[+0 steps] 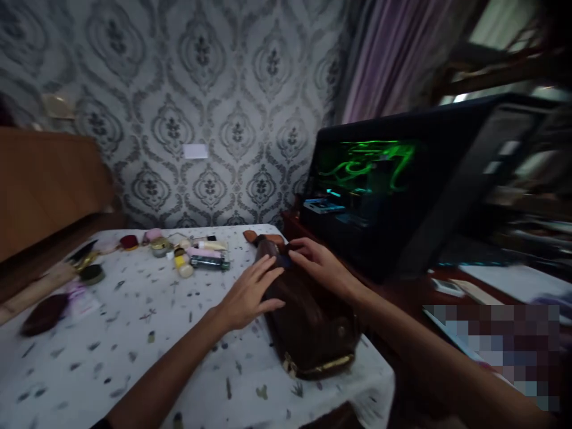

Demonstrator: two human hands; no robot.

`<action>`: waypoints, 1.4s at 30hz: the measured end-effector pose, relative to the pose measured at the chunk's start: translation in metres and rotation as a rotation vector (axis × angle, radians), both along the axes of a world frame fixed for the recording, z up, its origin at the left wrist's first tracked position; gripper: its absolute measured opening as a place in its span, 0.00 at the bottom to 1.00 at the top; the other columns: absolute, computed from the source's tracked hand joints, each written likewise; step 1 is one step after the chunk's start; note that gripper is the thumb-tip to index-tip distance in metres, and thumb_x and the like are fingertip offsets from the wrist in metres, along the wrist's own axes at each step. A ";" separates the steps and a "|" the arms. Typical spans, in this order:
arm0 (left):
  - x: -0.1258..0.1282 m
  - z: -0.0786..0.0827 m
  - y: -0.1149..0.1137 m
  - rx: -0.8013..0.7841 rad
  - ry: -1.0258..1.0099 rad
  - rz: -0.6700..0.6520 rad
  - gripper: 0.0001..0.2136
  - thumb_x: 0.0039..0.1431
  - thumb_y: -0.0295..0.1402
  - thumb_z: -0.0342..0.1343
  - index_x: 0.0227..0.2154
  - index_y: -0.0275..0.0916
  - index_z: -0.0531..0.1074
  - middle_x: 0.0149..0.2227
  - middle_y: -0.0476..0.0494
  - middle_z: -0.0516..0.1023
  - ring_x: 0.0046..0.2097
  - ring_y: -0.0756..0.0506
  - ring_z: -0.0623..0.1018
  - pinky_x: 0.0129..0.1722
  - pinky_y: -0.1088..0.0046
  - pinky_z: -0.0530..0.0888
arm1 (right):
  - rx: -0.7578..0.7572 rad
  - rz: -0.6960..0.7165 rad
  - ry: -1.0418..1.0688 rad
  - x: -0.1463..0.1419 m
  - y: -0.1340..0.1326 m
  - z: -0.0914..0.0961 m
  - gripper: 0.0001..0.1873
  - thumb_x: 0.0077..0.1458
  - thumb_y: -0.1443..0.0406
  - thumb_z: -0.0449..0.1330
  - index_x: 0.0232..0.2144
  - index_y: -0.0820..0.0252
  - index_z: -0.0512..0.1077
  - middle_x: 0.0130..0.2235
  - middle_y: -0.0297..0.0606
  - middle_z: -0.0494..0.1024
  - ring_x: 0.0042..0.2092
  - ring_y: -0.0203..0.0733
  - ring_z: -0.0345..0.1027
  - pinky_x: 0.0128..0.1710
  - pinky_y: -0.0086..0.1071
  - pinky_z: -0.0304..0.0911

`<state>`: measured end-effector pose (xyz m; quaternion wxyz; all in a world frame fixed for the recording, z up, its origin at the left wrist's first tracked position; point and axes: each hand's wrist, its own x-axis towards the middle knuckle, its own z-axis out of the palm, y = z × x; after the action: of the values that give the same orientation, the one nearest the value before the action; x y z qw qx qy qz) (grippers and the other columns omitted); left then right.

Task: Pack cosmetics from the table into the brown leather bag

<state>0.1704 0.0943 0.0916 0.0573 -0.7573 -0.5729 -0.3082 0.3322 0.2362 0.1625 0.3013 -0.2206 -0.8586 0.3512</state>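
A dark brown leather handbag (299, 319) lies on the right part of a table with a white patterned cloth, its gold zip edge towards me. My left hand (252, 292) rests on the bag's left side, fingers stretched and apart, thumb pointing right. Over the bag's far right part is my right hand (319, 265), fingers extended with the tips near the upper edge; it holds nothing that I can see. Between the hands shows a small dark blue patch I cannot make out. Just beyond the bag lies a brown-orange object (270, 239).
Cosmetics stand at the back left: a dark tube (208, 262), a yellow bottle (182, 265), a red round case (129, 242). A dark purple pouch (44, 316) lies far left, by another person's arm (38, 292). A black computer case (379, 196) with green lights stands right.
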 end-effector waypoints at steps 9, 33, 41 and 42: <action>-0.012 -0.004 -0.013 -0.091 -0.063 0.001 0.39 0.63 0.54 0.48 0.69 0.39 0.42 0.71 0.33 0.46 0.71 0.40 0.47 0.69 0.57 0.53 | 0.433 0.034 -0.194 0.003 -0.038 -0.011 0.16 0.60 0.56 0.53 0.40 0.57 0.75 0.36 0.40 0.82 0.34 0.44 0.77 0.32 0.33 0.67; -0.181 -0.078 -0.096 0.087 -0.334 0.753 0.17 0.68 0.40 0.44 0.55 0.38 0.62 0.54 0.35 0.69 0.58 0.38 0.68 0.60 0.52 0.65 | -0.040 0.270 -0.203 -0.154 -0.151 -0.125 0.12 0.56 0.65 0.53 0.36 0.59 0.76 0.31 0.38 0.81 0.36 0.45 0.75 0.35 0.32 0.63; -0.206 -0.102 -0.093 0.118 -0.478 0.889 0.14 0.62 0.32 0.49 0.50 0.41 0.62 0.52 0.38 0.70 0.56 0.41 0.71 0.58 0.57 0.68 | -0.231 0.270 0.088 -0.210 -0.157 -0.144 0.14 0.55 0.62 0.51 0.36 0.62 0.75 0.25 0.37 0.78 0.29 0.42 0.71 0.32 0.32 0.62; -0.208 -0.104 -0.092 0.115 -0.488 0.901 0.14 0.61 0.31 0.49 0.50 0.40 0.62 0.52 0.39 0.70 0.56 0.42 0.72 0.58 0.58 0.68 | -0.262 0.282 0.106 -0.210 -0.157 -0.147 0.15 0.55 0.61 0.51 0.36 0.62 0.75 0.25 0.37 0.78 0.29 0.42 0.71 0.32 0.32 0.62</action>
<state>-0.0379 0.0025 -0.0123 0.0906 -0.3372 -0.8211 -0.4515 0.1224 0.0794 0.0159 0.2628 -0.1167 -0.8109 0.5097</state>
